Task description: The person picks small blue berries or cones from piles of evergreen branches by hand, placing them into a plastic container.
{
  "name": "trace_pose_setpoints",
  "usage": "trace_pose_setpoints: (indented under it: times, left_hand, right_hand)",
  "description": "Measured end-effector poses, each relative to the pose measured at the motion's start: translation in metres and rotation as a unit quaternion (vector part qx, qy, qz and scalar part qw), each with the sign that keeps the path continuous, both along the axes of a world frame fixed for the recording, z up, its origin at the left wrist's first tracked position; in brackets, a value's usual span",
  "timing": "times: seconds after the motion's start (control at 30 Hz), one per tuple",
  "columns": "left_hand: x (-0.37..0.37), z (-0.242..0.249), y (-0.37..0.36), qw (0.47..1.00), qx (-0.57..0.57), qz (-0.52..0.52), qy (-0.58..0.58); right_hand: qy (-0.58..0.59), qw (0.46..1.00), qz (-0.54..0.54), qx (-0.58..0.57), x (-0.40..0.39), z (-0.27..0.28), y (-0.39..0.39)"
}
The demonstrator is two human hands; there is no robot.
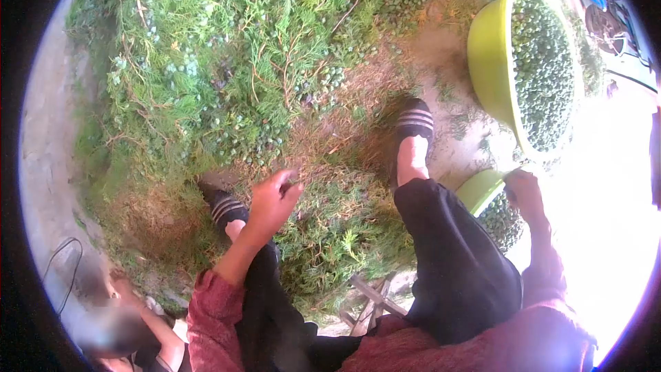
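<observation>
My left hand (270, 201) hovers over the cut greenery between my feet, its fingers curled in. Whether something lies inside the curl is hidden. My right hand (526, 191) is at the far edge of a small green bowl (480, 188), fingers bent down and in shadow. What they hold, if anything, I cannot make out. Small round green cones (501, 219) fill the part of the bowl that shows. A broad heap of scale-leaved conifer branches (261, 48) with pale green cones spreads ahead of me.
A large yellow-green tub (490, 62) full of green cones (544, 69) stands ahead on the right. My striped slippers (415, 120) rest among the clippings. Beneath me is a wooden stool (375, 301). Another person's arm (148, 317) shows at lower left, near a black cable (74, 272).
</observation>
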State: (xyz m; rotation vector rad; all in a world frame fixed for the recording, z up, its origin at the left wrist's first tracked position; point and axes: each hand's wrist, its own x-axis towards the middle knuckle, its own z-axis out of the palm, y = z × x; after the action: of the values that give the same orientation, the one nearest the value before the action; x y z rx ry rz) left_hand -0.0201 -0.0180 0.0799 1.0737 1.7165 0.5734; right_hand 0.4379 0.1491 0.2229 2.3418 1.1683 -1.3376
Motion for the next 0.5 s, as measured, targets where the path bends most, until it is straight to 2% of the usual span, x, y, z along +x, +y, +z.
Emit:
trace_pose_setpoints:
  times: [0.07,0.1,0.13,0.17,0.2,0.27,0.3,0.33,0.4,0.43,0.47,0.5]
  left_hand:
    - [0.001,-0.001,-0.013,1.000,-0.023,0.006,-0.011]
    - [0.001,-0.001,-0.016,1.000,-0.017,-0.004,-0.010]
    - [0.000,0.001,-0.018,1.000,-0.013,-0.014,-0.007]
    - [0.001,0.002,-0.018,1.000,-0.007,-0.005,-0.013]
    - [0.001,0.003,-0.017,1.000,-0.001,-0.004,-0.011]
    - [0.000,0.006,-0.012,1.000,0.006,-0.023,-0.013]
    - [0.002,0.008,-0.010,1.000,0.022,-0.011,-0.017]
    - [0.001,0.009,-0.009,1.000,0.025,-0.008,-0.015]
    - [0.001,0.011,-0.009,0.999,0.043,-0.033,-0.001]
    - [0.002,0.010,-0.010,0.999,0.042,-0.031,0.001]
    - [0.004,0.008,-0.013,0.999,0.036,-0.026,-0.004]
    - [0.005,0.007,-0.015,0.999,0.029,-0.020,-0.008]
  right_hand:
    - [-0.046,0.986,0.159,0.022,0.117,-0.007,-0.052]
    - [-0.048,0.986,0.159,0.030,0.101,0.011,-0.049]
    - [-0.122,0.934,0.336,0.011,0.060,0.043,-0.047]
    - [-0.193,0.844,0.500,-0.010,0.026,0.060,-0.048]
    - [-0.194,0.844,0.501,-0.004,0.002,0.056,-0.041]
    - [-0.154,0.889,0.426,0.061,-0.047,0.040,-0.004]
    - [-0.098,0.887,0.434,0.122,-0.069,0.024,0.010]
    - [-0.041,0.878,0.440,0.182,-0.090,0.001,0.025]
    - [0.031,0.819,0.523,0.234,-0.138,-0.045,0.054]
    - [0.022,0.806,0.547,0.226,-0.167,-0.067,0.067]
    - [0.025,0.742,0.599,0.301,-0.190,-0.099,0.080]
    - [0.046,0.773,0.568,0.278,-0.219,-0.115,0.093]
